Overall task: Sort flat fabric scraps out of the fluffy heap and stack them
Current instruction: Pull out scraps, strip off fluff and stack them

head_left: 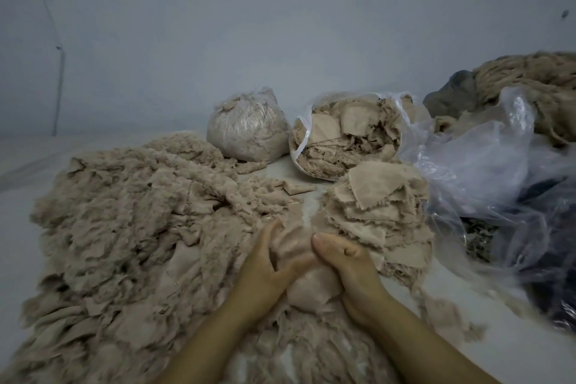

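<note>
Both hands closed on one beige scrap (pixel 307 284) at the near middle of the white floor (pixel 461 299): left hand (pixel 265 271) gripping its left side with thumb hooked over the cloth, right hand (pixel 346 262) clamping the right side, thumb laid flat on top, fingers tucked under. Just beyond the right hand, touching the scrap's far edge, a stack of flat scraps (pixel 377 206), frayed edges fanned out, top piece tilted. Spread wide to the left, the fluffy heap (pixel 124 227), running off the near-left edge of view. Further back, near the wall (pixel 218 25): a knotted clear bag (pixel 247 128) packed with fluff, upright; beside it an open clear bag (pixel 349 134) tipped toward the hands, holding flat pieces mixed with shreds. Right side crowded by loose clear plastic sheeting (pixel 486 171) over dark contents, more beige fibre (pixel 536 84) piled behind. One small stray piece (pixel 296 188) lying on the narrow bare strip between heap and stack.
</note>
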